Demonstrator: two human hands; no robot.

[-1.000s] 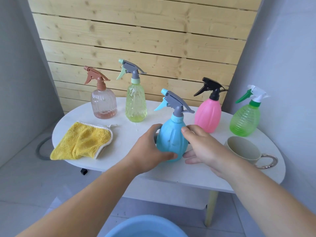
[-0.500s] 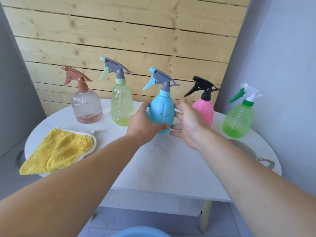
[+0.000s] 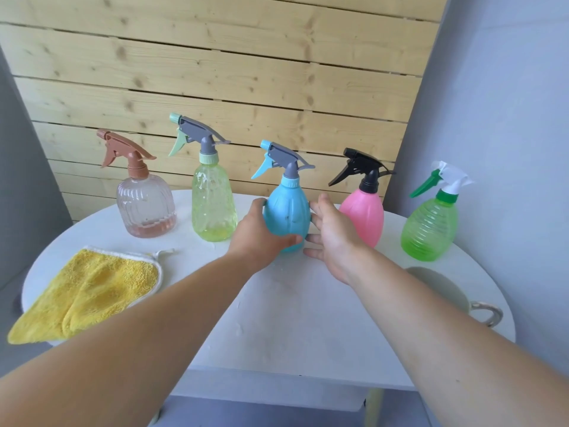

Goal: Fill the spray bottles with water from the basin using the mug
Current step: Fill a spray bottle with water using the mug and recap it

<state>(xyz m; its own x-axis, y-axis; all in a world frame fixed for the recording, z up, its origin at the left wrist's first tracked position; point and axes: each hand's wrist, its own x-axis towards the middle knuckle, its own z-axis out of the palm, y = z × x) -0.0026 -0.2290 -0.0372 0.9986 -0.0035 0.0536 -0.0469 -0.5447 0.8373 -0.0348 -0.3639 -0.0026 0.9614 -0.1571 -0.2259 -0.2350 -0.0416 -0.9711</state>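
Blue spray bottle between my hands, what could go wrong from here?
The right hand is open, close beside the pink bottle; a careless withdrawal could tip it. The mug sits near the edge of the table, partly hidden behind the right forearm, so the arm might sweep it off. Only the left hand grips the blue bottle, and water drops dot the table, so it may slide.

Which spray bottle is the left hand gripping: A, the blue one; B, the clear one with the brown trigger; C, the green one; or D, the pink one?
A: the left hand curls its thumb and fingers round the blue bottle, the middle one of the five, while the right hand is open beside it.
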